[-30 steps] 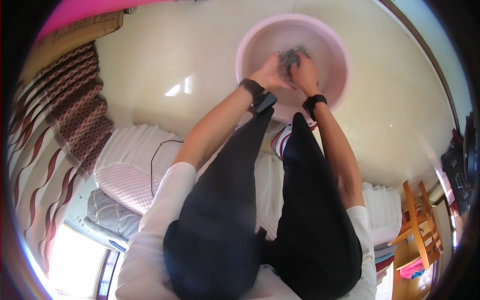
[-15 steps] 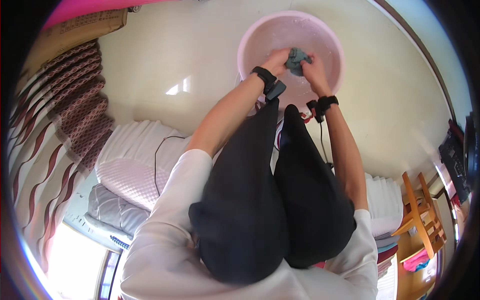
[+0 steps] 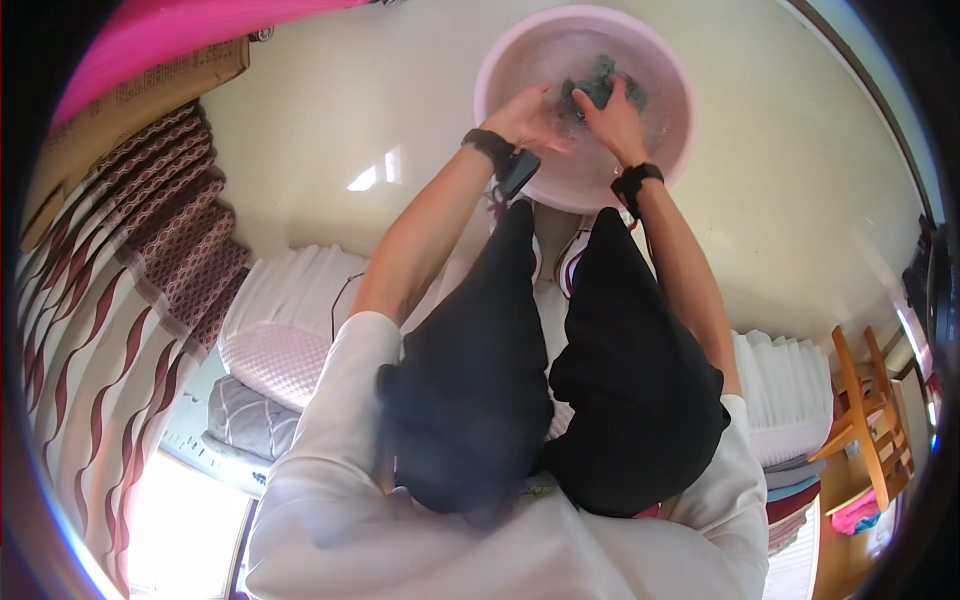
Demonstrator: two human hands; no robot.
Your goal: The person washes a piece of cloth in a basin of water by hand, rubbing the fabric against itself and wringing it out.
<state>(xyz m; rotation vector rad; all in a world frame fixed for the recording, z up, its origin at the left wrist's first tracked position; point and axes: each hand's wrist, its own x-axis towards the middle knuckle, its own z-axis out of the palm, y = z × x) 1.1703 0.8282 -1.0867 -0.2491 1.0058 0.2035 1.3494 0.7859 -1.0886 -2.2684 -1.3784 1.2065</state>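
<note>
A wrinkled grey-green cloth (image 3: 603, 84) lies bunched in the water of a round pink basin (image 3: 484, 85). My right hand (image 3: 618, 128) grips the cloth from its near side, thumb and fingers pressed into the folds. Just left of it, my left hand (image 3: 527, 118) is over the basin's left part with fingers stretched out, apart from the cloth. Below the wrists, my knees in black trousers point toward the basin.
The basin stands on a pale, shiny floor (image 3: 330, 110). Patterned curtains (image 3: 170, 230) and a cardboard box (image 3: 160, 95) are at left, with something bright pink (image 3: 200, 40) above. A wooden chair (image 3: 865, 420) stands at right. White bedding (image 3: 275, 300) extends behind my legs.
My left hand has let go of the cloth and moved left, its fingers opening. The cloth has gone from a compact bunch to a looser one, farther off in the water with my right hand.
</note>
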